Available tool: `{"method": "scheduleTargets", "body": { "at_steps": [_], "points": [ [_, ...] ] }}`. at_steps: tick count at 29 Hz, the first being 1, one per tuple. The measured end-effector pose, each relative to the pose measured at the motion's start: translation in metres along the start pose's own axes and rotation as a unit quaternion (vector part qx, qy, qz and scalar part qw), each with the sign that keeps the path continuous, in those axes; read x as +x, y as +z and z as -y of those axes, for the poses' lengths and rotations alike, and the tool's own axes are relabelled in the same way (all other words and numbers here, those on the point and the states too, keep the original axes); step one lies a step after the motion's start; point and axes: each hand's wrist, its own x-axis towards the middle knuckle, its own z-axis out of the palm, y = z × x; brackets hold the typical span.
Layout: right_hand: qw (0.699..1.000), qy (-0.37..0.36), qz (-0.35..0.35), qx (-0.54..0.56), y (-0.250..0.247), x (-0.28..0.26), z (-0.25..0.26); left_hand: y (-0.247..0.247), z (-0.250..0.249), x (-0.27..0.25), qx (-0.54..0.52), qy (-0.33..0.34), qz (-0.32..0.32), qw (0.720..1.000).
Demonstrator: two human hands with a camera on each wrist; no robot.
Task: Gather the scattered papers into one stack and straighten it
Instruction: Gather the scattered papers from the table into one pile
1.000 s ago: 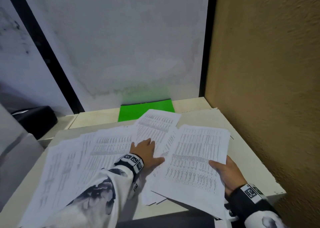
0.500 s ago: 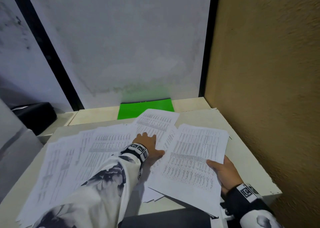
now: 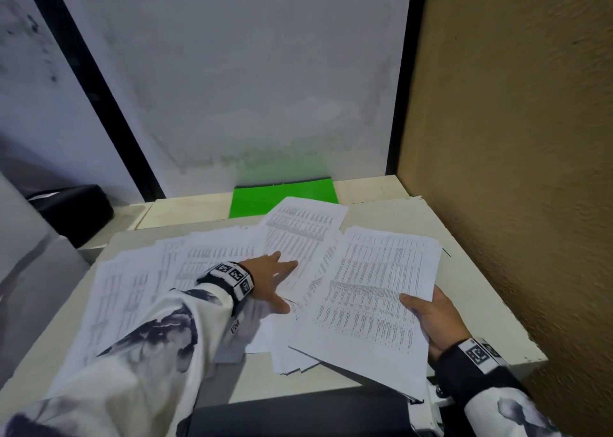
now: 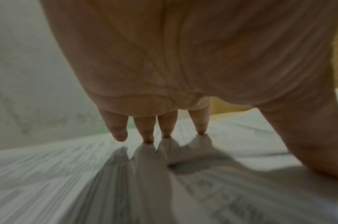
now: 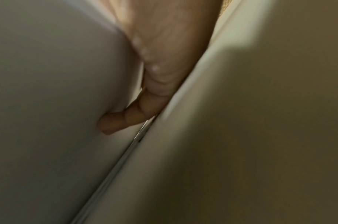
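Left hand (image 3: pixel 270 279) flat, fingers (image 4: pixel 146 130) straight, pressing loose papers (image 3: pixel 212 257) on table (image 3: pixel 471 270); right hand (image 3: pixel 434 320) grip pinches a held sheaf (image 3: pixel 374 290).

— What are the sheets (image 3: pixel 374 290) made of?

— Thin white paper, matt, printed in fine grey rows; the one under the left hand's fingertips (image 4: pixel 148 140) looks smooth and flat.

— And the table (image 3: pixel 471 290) beneath?

— A pale cream board, smooth, with a dull sheen — chipped along its right edge.

— The green piece (image 3: pixel 265 201) at the back?

— Bright, smooth, slightly glossy; whether card or plastic I cannot tell.

— The wall (image 3: pixel 524 138) on the right?

— Rough, grainy, ochre, quite matt. The back panel (image 3: pixel 248 71) is whitish, smooth and stained, framed by black strips.

— The sleeve (image 3: pixel 149 347)?

— Soft cloth, white with dark blotches. The wristband (image 3: pixel 232 275) looks like hard matt plastic.
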Motion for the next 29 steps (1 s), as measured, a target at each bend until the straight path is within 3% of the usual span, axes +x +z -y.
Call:
{"method": "scheduleTargets", "body": {
  "at_steps": [2,5,10,15,19,22,26,29],
  "points": [
    [1.000,-0.001,0.003,-0.010,0.001,-0.003,0.001,-0.004,0.001,-0.004,0.027,0.009,0.007,1.000],
    [1.000,-0.002,0.002,-0.017,0.001,-0.004,0.000,-0.008,0.003,0.000,0.112,0.017,-0.022,0.993],
    [1.000,-0.007,-0.001,-0.009,0.002,-0.005,0.000,-0.009,0.003,0.001,0.155,0.067,-0.071,0.983],
    [1.000,0.003,0.011,0.007,0.002,-0.006,0.002,-0.017,-0.007,-0.008,0.135,0.018,-0.092,0.986],
    [1.000,0.006,0.009,0.020,0.007,-0.009,0.007,-0.038,-0.020,-0.033,0.004,0.001,-0.225,0.974],
    [0.999,0.026,-0.016,0.043,0.006,-0.005,0.004,-0.034,-0.060,-0.058,-0.010,0.064,-0.297,0.953],
    [0.985,0.086,-0.067,0.131,0.005,-0.001,0.001,0.006,-0.132,-0.086,0.034,0.153,-0.255,0.954],
    [0.987,0.087,-0.030,0.134,0.007,-0.003,0.001,0.033,-0.161,-0.088,0.054,0.203,-0.220,0.953]
  ]
}}
